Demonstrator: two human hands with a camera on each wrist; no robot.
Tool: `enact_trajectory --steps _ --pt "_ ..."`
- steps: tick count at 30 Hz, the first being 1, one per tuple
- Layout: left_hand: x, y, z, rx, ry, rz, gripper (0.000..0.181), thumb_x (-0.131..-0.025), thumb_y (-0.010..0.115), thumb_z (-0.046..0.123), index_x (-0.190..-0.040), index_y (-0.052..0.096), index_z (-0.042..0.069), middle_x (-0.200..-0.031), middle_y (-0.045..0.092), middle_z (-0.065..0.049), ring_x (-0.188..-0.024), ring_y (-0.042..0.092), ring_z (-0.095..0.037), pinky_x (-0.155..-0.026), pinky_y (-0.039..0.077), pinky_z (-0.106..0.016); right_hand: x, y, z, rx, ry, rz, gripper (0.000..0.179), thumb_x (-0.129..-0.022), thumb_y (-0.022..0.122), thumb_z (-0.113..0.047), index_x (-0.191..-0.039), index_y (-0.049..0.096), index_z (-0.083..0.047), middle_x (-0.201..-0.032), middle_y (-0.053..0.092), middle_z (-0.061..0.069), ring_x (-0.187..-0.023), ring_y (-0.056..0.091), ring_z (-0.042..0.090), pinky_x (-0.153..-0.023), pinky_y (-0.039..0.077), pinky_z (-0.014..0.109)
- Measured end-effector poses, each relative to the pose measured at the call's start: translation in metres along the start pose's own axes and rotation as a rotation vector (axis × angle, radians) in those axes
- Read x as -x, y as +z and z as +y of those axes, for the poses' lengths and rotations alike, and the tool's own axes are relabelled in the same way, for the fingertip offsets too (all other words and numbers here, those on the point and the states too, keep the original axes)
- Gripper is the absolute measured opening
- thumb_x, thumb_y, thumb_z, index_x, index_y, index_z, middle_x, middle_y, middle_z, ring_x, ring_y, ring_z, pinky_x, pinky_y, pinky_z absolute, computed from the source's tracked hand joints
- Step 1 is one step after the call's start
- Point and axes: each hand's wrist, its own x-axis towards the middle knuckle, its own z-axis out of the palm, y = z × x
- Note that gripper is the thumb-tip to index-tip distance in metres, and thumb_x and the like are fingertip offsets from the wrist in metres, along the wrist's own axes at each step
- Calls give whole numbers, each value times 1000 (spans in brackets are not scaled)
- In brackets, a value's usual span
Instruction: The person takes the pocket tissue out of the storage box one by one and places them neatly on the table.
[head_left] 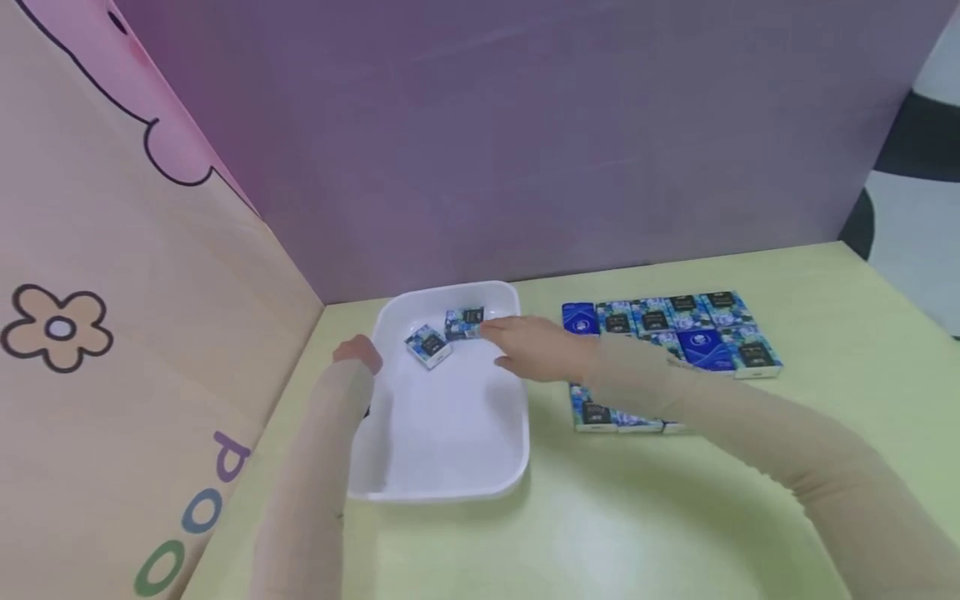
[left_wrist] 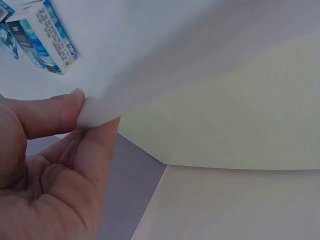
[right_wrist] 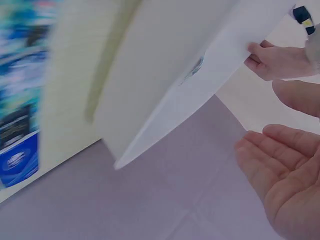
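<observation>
A white plastic tray (head_left: 442,433) lies on the left of the table, and in its far half are two small blue flower-printed packs (head_left: 428,345) (head_left: 464,322). My left hand (head_left: 360,353) is at the tray's left rim; in the left wrist view the thumb and fingers of this hand (left_wrist: 55,150) pinch the rim (left_wrist: 100,107). My right hand (head_left: 543,346) reaches over the tray's right rim, palm down. In the right wrist view its fingers are extended and apart, and the hand (right_wrist: 287,170) holds nothing.
Right of the tray, several packs lie in rows, flower-printed ones (head_left: 652,317) and plain blue ones (head_left: 705,348), partly hidden under my right sleeve. A purple panel (head_left: 525,150) stands behind the table (head_left: 600,517), and a cream panel (head_left: 150,292) runs along the left.
</observation>
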Motion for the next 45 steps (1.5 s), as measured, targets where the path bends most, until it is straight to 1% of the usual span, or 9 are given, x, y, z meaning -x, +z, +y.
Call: enact_trajectory --steps 6,10,17,19,24,32,34,39,45 --pt "-6 10 -1 44 0 -46 30 -83 48 12 -105 54 -8 -90 60 -20 -78 59 -28 -67 53 -34 -54 15 -9 -34 9 -88 48 -88 58 -18 -132 46 -3 -131 52 14 -121 48 27 -104 38 38" --pt "-9 14 -3 89 -16 -73 30 -84 48 12 -107 54 -7 -91 60 -19 -77 58 -27 -65 52 -32 -88 28 -14 -19 13 -122 39 -87 58 -15 -125 53 -4 -117 61 9 -107 57 21 -96 44 33" --pt "-7 12 6 125 -40 -101 30 -88 49 14 -110 53 -5 -93 60 -17 -80 58 -25 -66 51 -31 -132 56 -5 -3 140 -225 24 -87 60 -17 -109 58 -8 -99 63 3 -88 58 14 -83 48 26" --pt "-8 13 6 121 -42 -106 30 -88 50 15 -111 54 -5 -94 61 -17 -81 59 -25 -67 51 -31 -138 62 -3 16 153 -233 25 -85 62 -19 -107 59 -8 -97 63 2 -87 57 14 -83 48 26" --pt "-1 11 2 190 -93 -144 32 -89 50 14 -115 51 -4 -101 60 -18 -90 60 -28 -73 52 -35 -148 77 -2 49 180 -271 34 -82 67 -26 -109 60 -9 -101 61 2 -92 56 15 -87 47 26" --pt "9 7 -15 209 -115 -183 35 -89 50 13 -120 48 -4 -112 57 -22 -103 55 -34 -88 47 -45 -161 90 -11 37 185 -280 45 -80 68 -34 -116 58 -8 -108 58 3 -97 55 16 -91 46 29" --pt "7 7 -17 200 -110 -196 37 -89 49 13 -122 47 -4 -115 56 -23 -106 54 -36 -91 46 -47 -162 88 -13 26 170 -277 49 -79 69 -34 -118 56 -8 -110 58 5 -100 54 18 -93 45 30" --pt "-5 4 -15 197 -88 -201 41 -89 50 15 -125 44 -5 -119 53 -24 -110 52 -37 -94 44 -48 -165 85 -9 9 188 -279 44 -79 69 -34 -115 59 -10 -106 60 4 -98 55 17 -92 45 29" --pt "-13 1 -12 204 -90 -190 40 -89 51 15 -124 45 -4 -116 56 -23 -104 55 -34 -89 47 -46 -171 85 -3 28 185 -286 43 -80 68 -34 -114 59 -10 -107 60 4 -97 56 18 -92 45 30"
